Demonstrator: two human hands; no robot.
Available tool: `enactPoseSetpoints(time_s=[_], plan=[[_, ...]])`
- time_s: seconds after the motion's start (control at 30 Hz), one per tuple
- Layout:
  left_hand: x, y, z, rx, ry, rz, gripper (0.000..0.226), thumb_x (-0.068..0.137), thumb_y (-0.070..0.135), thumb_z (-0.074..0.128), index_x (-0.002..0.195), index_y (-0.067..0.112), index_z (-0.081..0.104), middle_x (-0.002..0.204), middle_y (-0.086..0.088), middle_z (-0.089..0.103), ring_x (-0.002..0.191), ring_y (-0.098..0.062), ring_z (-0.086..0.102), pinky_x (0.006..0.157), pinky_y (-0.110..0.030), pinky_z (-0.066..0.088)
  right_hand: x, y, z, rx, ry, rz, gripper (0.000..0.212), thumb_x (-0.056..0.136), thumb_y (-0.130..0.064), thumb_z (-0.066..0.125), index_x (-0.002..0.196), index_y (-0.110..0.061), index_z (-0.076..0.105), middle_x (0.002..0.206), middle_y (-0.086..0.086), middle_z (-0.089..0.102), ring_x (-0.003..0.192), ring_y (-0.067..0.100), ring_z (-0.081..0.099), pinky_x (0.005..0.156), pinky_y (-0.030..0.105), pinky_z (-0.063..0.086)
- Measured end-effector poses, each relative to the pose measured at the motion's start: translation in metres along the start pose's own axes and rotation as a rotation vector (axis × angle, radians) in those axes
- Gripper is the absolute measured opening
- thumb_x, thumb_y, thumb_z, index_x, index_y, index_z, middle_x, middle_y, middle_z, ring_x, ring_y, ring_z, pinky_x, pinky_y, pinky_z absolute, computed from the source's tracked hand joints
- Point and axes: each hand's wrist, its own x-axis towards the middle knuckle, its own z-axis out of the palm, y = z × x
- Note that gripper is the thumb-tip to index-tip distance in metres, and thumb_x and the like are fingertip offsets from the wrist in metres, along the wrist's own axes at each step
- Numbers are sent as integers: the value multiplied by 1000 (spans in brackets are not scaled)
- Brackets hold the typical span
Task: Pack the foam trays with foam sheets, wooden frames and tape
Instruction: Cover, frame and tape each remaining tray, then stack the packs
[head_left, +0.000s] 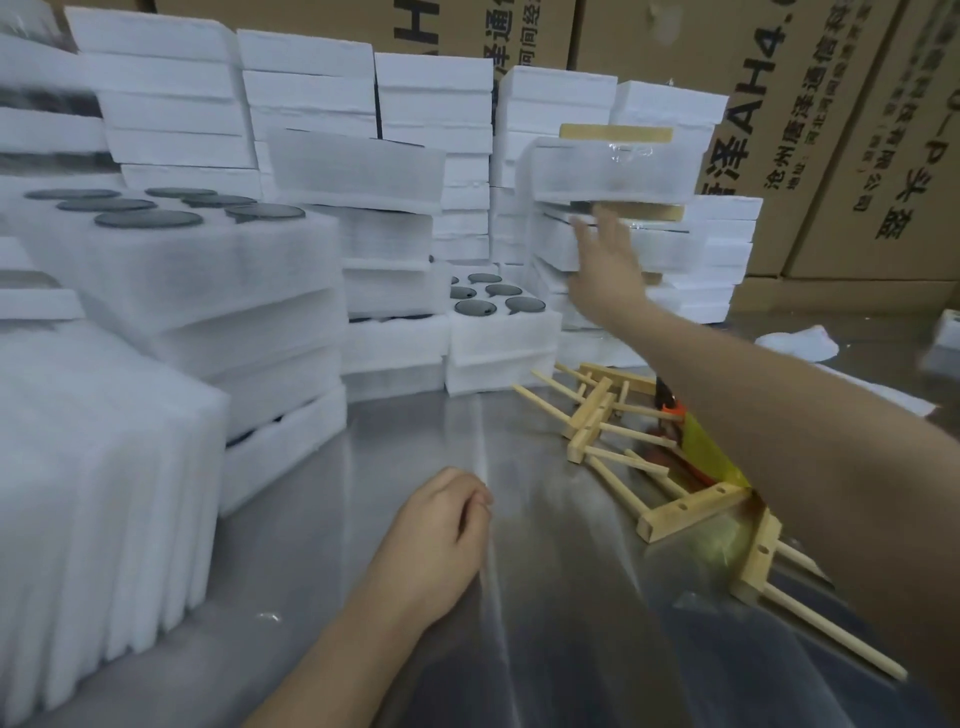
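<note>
My right hand (605, 260) reaches up and forward with straight fingers against the underside of a taped bundle of foam trays with wooden frame pieces (613, 171), tilted atop a stack at the back right. Resting on the steel table (415, 597) in the middle, my left hand (441, 535) has loosely curled fingers and holds nothing. Loose wooden frames with dowels (597, 415) lie on the table under my right arm. An orange tape dispenser with yellow tape (691, 436) sits beside them. Foam sheets (93, 499) stand stacked at the near left.
Stacks of white foam trays (197, 270), some showing dark round discs (150, 218), fill the left and back. Cardboard boxes (831, 130) stand behind on the right. Scraps of foam (800, 343) lie on the table's far right.
</note>
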Motion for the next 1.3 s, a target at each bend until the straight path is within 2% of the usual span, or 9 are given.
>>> enactPoseSetpoints(time_s=[0.1,0.37,0.7,0.8,0.9,1.0,1.1,1.2,1.3], plan=[[1,2,0,23,-5,-3,20,95,10,47,85,8,64,89,-2,62,86,-14,57,83,-25,42,-29,-23,25,146,-248,-224,59,86,0,48,143,-16,42,146,12,38,136,29,35,108,37,34],[3,-2,0,9,15,-36,21,95,9,48,86,9,67,89,-4,65,86,-14,58,81,-23,41,-27,-75,48,-133,-417,-191,72,84,-1,48,143,-41,32,147,7,27,133,36,32,103,76,12],[4,-3,0,-50,73,-161,35,100,15,42,132,4,52,134,-13,53,127,-23,46,99,-14,25,-62,-61,-22,-133,-392,-221,45,79,-18,75,121,-16,59,125,9,52,117,30,50,84,37,42],[5,-3,-2,-179,112,-309,56,103,40,28,153,15,20,159,2,20,147,-10,13,108,-10,1,-108,-69,-49,-44,-300,-131,44,77,-11,71,120,-18,63,122,7,58,114,31,54,86,37,46],[10,-13,-8,-494,354,-583,59,102,50,22,152,20,24,158,6,24,145,-10,21,115,-20,1,-174,-83,-60,3,-210,-46,50,77,-9,66,125,-25,62,125,9,55,115,35,54,87,36,47],[11,-22,-17,-918,566,-780,59,100,52,26,147,17,38,152,0,38,139,-16,36,119,-37,21,-224,-88,-64,1,-386,-210,38,77,-15,69,114,-22,66,119,6,53,110,26,55,83,31,45],[-2,-17,-20,-806,548,-691,49,98,38,39,140,13,48,145,-2,48,134,-17,42,116,-37,27,-226,-69,-72,288,-657,-224,18,81,-39,70,89,-23,71,91,-9,62,80,-6,55,72,10,44],[-9,-17,-16,-756,400,-593,49,97,31,48,144,18,40,150,7,39,128,-2,37,106,-22,26,-217,-42,-57,681,-357,88,15,90,-29,62,93,-17,71,94,-6,71,86,8,63,77,22,48],[-5,-10,-20,-738,290,-582,58,96,29,50,149,23,28,153,9,30,130,-3,32,102,-21,24,-226,-39,-37,557,-175,92,26,84,-5,63,109,-10,69,123,-2,61,118,13,53,95,22,38]])
